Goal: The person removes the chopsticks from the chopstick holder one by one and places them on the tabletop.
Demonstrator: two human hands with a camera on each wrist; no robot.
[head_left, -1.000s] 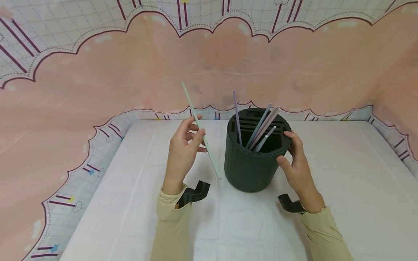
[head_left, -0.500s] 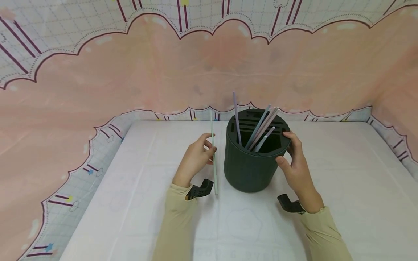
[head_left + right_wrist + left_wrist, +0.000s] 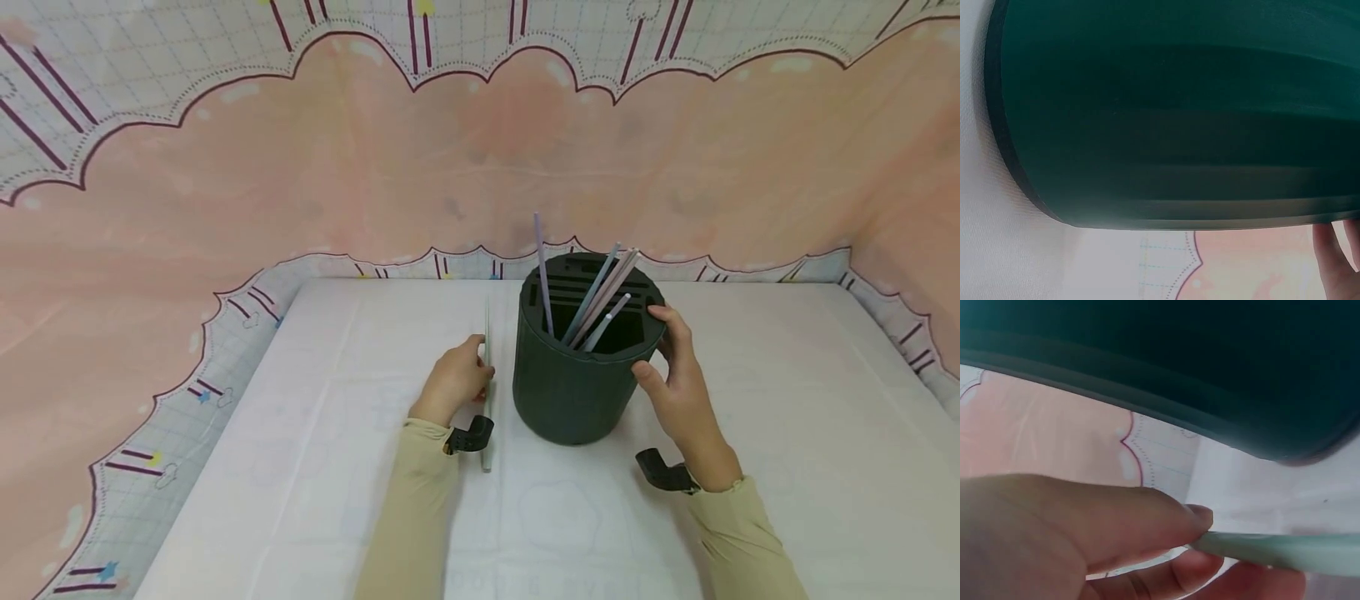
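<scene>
My left hand [image 3: 453, 379] pinches a thin pale green straw [image 3: 487, 454] between thumb and fingers, left of the dark green container. The straw points away from me, low over the white table; whether it touches the table I cannot tell. The left wrist view shows the thumb on the straw [image 3: 1297, 549]. My right hand [image 3: 686, 392] grips the right side of the container [image 3: 566, 400] near its rim, thumb in front. This round container stands upright, with a slotted top and a wider opening. Several purple, blue and pinkish straws [image 3: 600, 302] lean out of it.
The table [image 3: 315, 467] has a white cover. Behind it and at the sides hangs a peach cloth [image 3: 375, 183] with a scalloped printed border. A black camera mount [image 3: 471, 435] sits on my left wrist, another mount [image 3: 663, 471] on my right.
My left hand has moved right and down toward the table with the green straw, which has turned from a slant to point straight away from me. Right hand and container stay put.
</scene>
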